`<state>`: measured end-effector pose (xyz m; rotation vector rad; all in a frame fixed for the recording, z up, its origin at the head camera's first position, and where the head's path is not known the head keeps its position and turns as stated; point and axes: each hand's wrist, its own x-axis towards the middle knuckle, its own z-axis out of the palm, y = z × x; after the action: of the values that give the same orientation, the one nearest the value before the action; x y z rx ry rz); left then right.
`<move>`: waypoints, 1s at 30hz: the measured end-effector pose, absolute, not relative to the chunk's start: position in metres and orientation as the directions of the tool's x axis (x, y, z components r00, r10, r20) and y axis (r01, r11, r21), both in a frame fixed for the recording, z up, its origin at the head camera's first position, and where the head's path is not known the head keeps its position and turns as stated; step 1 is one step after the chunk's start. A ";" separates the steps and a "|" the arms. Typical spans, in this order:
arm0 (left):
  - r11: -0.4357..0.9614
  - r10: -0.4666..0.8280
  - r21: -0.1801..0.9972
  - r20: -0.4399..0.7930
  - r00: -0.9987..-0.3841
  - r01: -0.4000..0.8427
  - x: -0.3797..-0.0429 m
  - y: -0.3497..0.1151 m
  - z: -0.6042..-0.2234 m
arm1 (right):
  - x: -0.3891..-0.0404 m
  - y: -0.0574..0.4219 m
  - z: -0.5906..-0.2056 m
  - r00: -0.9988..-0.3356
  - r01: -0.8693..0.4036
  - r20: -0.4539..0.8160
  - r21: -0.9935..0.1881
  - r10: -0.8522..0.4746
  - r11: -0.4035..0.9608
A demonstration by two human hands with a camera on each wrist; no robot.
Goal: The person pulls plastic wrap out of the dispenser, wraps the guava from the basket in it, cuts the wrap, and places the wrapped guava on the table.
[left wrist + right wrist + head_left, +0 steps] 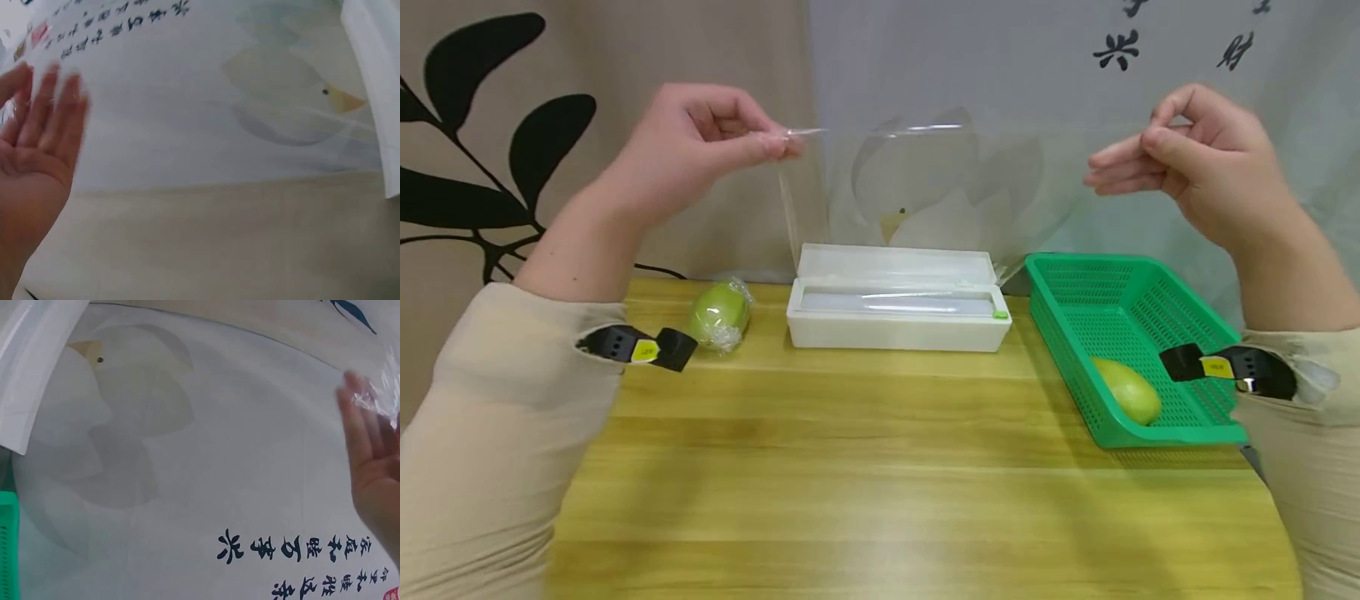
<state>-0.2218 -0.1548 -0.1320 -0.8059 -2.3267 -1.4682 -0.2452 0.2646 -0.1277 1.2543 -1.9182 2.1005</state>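
Note:
A clear sheet of cling film [925, 130] stretches upward from a white cling film dispenser [898, 333], its lid raised at the back. At the sheet's upper left corner, my left hand [700, 146] pinches the film between thumb and fingers. My right hand [1213, 162] pinches the opposite edge between thumb and index finger, with its other fingers stretched out. Crumpled film [378, 400] shows by the right fingers in the right wrist view. Both hands are held high above the table, apart on either side of the dispenser.
On the wooden table [865, 467], a green fruit wrapped in film [718, 315] sits left of the dispenser. A green plastic basket [1063, 367] at the right holds an unwrapped green fruit [1127, 392]. Behind hangs a pale curtain [1037, 75] with dark lettering.

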 end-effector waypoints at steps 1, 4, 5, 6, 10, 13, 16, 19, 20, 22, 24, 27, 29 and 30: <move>0.280 0.358 0.743 0.506 -0.785 0.607 -0.218 -0.156 -0.136 | -0.243 0.269 -0.132 -0.632 -0.491 0.567 -0.820 -0.528 -0.294; 0.114 0.480 0.778 0.501 -0.720 0.618 -0.208 -0.158 -0.149 | -0.232 0.278 -0.145 -0.513 -0.412 0.554 -0.829 -0.656 -0.377; 0.068 0.520 0.787 0.496 -0.695 0.613 -0.205 -0.159 -0.153 | -0.228 0.281 -0.149 -0.483 -0.387 0.540 -0.838 -0.689 -0.385; 0.035 0.559 0.797 0.485 -0.673 0.603 -0.201 -0.160 -0.158 | -0.223 0.284 -0.154 -0.460 -0.376 0.524 -0.846 -0.716 -0.378; -0.010 0.713 0.796 0.429 -0.554 0.605 -0.186 -0.165 -0.179 | -0.200 0.293 -0.175 -0.384 -0.394 0.460 -0.866 -0.800 -0.309; 0.056 0.775 0.759 0.377 -0.508 0.649 -0.170 -0.167 -0.191 | -0.186 0.298 -0.190 -0.318 -0.429 0.442 -0.856 -0.839 -0.288; 0.116 0.810 0.721 0.330 -0.485 0.683 -0.154 -0.167 -0.200 | -0.174 0.301 -0.204 -0.273 -0.453 0.416 -0.851 -0.867 -0.265; 0.120 0.857 0.743 0.258 -0.447 0.658 -0.141 -0.165 -0.209 | -0.164 0.303 -0.217 -0.239 -0.469 0.346 -0.860 -0.907 -0.204; 0.116 0.874 0.752 0.233 -0.427 0.649 -0.138 -0.163 -0.212 | -0.161 0.304 -0.221 -0.236 -0.481 0.315 -0.860 -0.919 -0.171; 0.132 0.904 0.788 0.154 -0.399 0.602 -0.132 -0.160 -0.222 | -0.154 0.303 -0.232 -0.239 -0.499 0.235 -0.862 -0.942 -0.089; 0.155 0.926 0.815 0.077 -0.369 0.559 -0.127 -0.157 -0.236 | -0.146 0.300 -0.246 -0.250 -0.513 0.156 -0.858 -0.956 -0.005; 0.210 0.941 0.839 -0.034 -0.337 0.502 -0.122 -0.153 -0.261 | -0.133 0.293 -0.271 -0.280 -0.512 0.044 -0.852 -0.959 0.111; 0.252 0.939 0.840 -0.092 -0.332 0.480 -0.119 -0.150 -0.280 | -0.125 0.288 -0.291 -0.295 -0.536 0.005 -0.829 -0.955 0.161; 0.272 0.936 0.838 -0.114 -0.334 0.474 -0.117 -0.149 -0.289 | -0.120 0.286 -0.301 -0.306 -0.558 -0.004 -0.810 -0.952 0.183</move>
<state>-0.1170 -0.1486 -0.2888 -1.9244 -2.9215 -1.4517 -0.1204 0.2855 -0.3008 2.0061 -2.7571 1.4015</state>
